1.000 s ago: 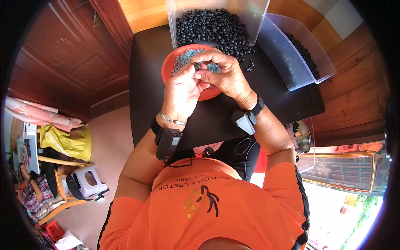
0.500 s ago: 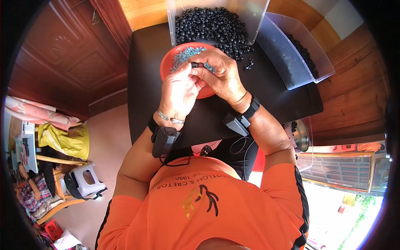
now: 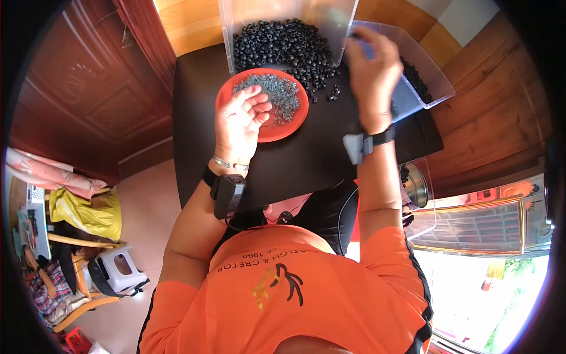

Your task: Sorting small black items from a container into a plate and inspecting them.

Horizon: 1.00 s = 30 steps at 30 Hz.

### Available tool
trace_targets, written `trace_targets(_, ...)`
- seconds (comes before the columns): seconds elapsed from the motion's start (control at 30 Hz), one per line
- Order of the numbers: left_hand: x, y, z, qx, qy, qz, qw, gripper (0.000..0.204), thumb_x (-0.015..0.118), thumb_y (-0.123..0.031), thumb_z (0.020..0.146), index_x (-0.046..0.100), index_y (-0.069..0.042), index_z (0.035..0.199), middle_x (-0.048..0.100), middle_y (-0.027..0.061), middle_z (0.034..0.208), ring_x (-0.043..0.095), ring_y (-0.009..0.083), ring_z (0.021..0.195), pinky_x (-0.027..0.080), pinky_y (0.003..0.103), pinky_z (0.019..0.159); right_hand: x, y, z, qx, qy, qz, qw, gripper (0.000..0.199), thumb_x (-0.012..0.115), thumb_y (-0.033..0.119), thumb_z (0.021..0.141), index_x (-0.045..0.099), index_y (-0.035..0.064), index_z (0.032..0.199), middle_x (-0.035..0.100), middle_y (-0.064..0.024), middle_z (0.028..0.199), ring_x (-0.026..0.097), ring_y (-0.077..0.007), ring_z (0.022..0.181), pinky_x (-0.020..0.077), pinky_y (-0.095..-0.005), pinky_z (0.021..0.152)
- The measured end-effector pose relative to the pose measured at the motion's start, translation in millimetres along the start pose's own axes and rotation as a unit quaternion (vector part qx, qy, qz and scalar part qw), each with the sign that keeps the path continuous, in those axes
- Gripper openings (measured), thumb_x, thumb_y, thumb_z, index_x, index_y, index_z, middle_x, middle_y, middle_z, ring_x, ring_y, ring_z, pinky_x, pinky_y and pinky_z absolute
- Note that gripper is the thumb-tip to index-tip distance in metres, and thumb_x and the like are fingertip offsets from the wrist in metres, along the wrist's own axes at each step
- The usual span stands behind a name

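Note:
My left hand (image 3: 239, 123) is held over the left side of a red plate (image 3: 300, 122). Its palm is turned up, with the fingers loosely curled and apart; nothing shows between them, though part of the palm is hidden. Small silvery metal pieces (image 3: 282, 94), perhaps screws, are heaped on the plate. My right hand (image 3: 375, 74) hangs over the near left edge of the right-hand clear bin (image 3: 407, 100). Motion smears its fingers, and a dark spot at the fingertips is too blurred to name. Black ring-like pieces (image 3: 421, 82) lie in that bin.
A clear box (image 3: 229, 35) at the back spills black rings (image 3: 283, 47) onto the dark table (image 3: 300, 159). A few loose ones (image 3: 334, 93) lie beside the heap. A metal tin (image 3: 415, 186) stands low at the right. A grey stool (image 3: 121, 271) is on the floor at left.
My hands were together over the plate with a small black piece between the fingers. They are now apart; my right hand has swung right to the bin, and my left remains by the plate.

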<state>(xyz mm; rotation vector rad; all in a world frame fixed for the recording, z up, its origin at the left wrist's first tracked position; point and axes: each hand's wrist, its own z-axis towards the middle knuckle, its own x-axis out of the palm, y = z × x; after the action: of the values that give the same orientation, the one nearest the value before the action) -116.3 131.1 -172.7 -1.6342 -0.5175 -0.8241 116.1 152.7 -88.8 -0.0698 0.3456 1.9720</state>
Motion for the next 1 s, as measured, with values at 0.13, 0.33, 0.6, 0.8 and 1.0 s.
trace_targets(0.13, 3, 1, 3, 0.004, -0.013, -0.014, 1.000, 0.025, 0.052, -0.025, 0.090, 0.058, -0.002, 0.099, 0.062, 0.0081, 0.088, 0.060, 0.0189, 0.078, 0.047, 0.029, 0.070, -30, -63, 29, -0.011, -0.018, -0.235, 0.972, 0.028, 0.064, 0.012, 0.076, 0.067, 0.0106, 0.104, 0.066, -0.0075, 0.104, 0.056, -0.0272, 0.103, 0.0432, -0.0377, 0.090)
trace_targets(0.33, -1, -1, 3, 0.005, -0.018, -0.014, 1.000, 0.022, 0.051, -0.024, 0.091, 0.057, -0.003, 0.096, 0.062, 0.0076, 0.088, 0.060, 0.0185, 0.078, 0.047, 0.029, 0.070, 4, -41, 9, 0.026, 0.075, -0.064, 0.995, 0.015, 0.066, 0.016, 0.077, 0.071, 0.0067, 0.088, 0.068, -0.0105, 0.089, 0.064, -0.0248, 0.084, 0.0495, -0.0329, 0.075)
trace_targets(0.6, -4, 3, 6, 0.001, -0.017, -0.005, 1.000, 0.021, 0.051, -0.023, 0.091, 0.057, -0.003, 0.094, 0.061, 0.0069, 0.087, 0.060, 0.0183, 0.077, 0.047, 0.029, 0.069, 69, -50, -55, 0.032, 0.369, -0.096, 0.924, 0.015, 0.062, 0.021, 0.074, 0.070, 0.0111, 0.081, 0.065, -0.0111, 0.085, 0.060, -0.0313, 0.086, 0.0488, -0.0410, 0.079)
trace_targets(0.8, -2, 3, 4, -0.013, -0.018, -0.005, 1.000, 0.021, 0.051, -0.024, 0.090, 0.057, -0.004, 0.094, 0.061, 0.0073, 0.088, 0.059, 0.0193, 0.079, 0.046, 0.030, 0.071, 74, -46, -63, -0.003, 0.432, -0.180, 0.883, 0.016, 0.060, 0.025, 0.077, 0.071, 0.0130, 0.081, 0.064, -0.0115, 0.090, 0.058, -0.0327, 0.091, 0.0487, -0.0414, 0.082)
trace_targets(1.0, -3, 5, 4, -0.022, -0.008, 0.003, 1.000, 0.023, 0.050, -0.025, 0.091, 0.058, -0.004, 0.093, 0.061, 0.0073, 0.088, 0.060, 0.0194, 0.079, 0.047, 0.030, 0.071, 72, -54, -65, 0.002, 0.420, -0.148, 0.895, 0.017, 0.059, 0.022, 0.080, 0.070, 0.0117, 0.087, 0.064, -0.0111, 0.094, 0.059, -0.0304, 0.093, 0.0493, -0.0390, 0.081)
